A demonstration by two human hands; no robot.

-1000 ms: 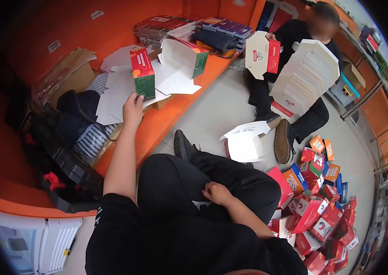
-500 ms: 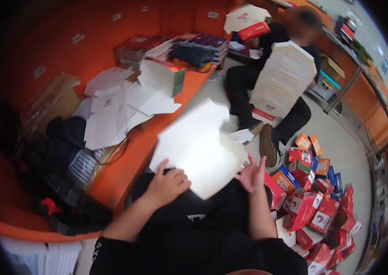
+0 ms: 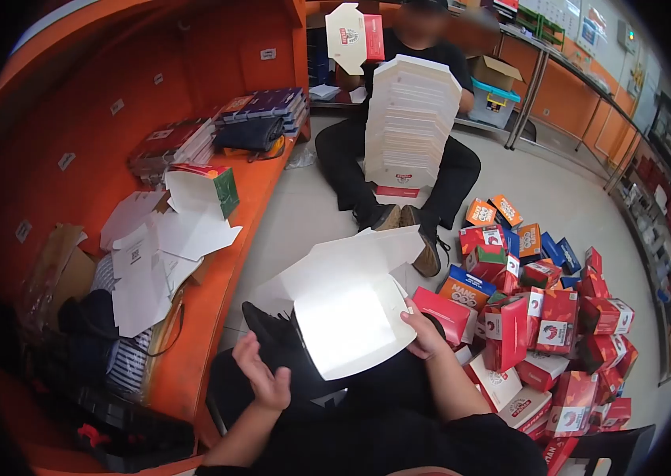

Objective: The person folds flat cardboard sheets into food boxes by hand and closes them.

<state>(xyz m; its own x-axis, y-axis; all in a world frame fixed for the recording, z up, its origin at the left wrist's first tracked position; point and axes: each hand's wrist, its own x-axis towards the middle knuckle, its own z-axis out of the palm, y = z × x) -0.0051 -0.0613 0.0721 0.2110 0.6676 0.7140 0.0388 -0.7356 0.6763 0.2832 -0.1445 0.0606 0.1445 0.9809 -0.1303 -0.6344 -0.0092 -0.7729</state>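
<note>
A white cardboard box blank (image 3: 347, 321), partly unfolded with its inner side up, lies over my lap. My right hand (image 3: 424, 332) grips its right edge, thumb on top. My left hand (image 3: 262, 374) is raised off the blank's lower left side, fingers spread and palm facing it, touching nothing. On the orange shelf (image 3: 232, 238) at the left rest flat white cardboard pieces (image 3: 141, 278) and an upright box with a green and red side (image 3: 226, 193). A big heap of folded red boxes (image 3: 554, 321), with some orange and blue ones, lies on the floor at my right.
A person (image 3: 423, 47) sits on the floor opposite, with a tall stack of white blanks (image 3: 411, 119) and a red-and-white blank (image 3: 355, 38) in one hand. Book stacks (image 3: 173, 143), dark clothing and a black case (image 3: 121, 436) are left. A blue-lidded bin (image 3: 492, 103) stands behind.
My right hand now holds the blank's right edge, while my left hand has left the shelf box and moved to my lap, then off the blank. The view has swung right.
</note>
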